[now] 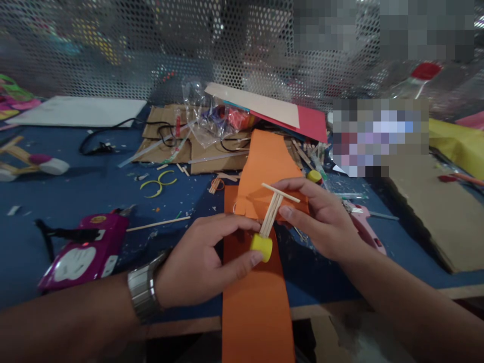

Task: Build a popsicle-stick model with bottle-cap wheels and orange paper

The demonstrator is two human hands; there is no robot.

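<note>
A cluttered blue surface [94, 196] was backed by perforated mesh. Near its front edge, a yellow cap [261, 247] was pinched by the left hand [200, 262]; the attached stick frame [274, 209] was gripped by the right hand [321, 222] over orange paper [257, 302]. Items beyond were pixelated.

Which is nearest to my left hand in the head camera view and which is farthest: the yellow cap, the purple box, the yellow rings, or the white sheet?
1. Yellow cap: in the grip of the left hand, at the fingertips.
2. Purple box: on the table to the left of the hand.
3. Yellow rings: farther back and to the left, on the blue mat.
4. White sheet: at the far left, by the mesh wall.
</note>
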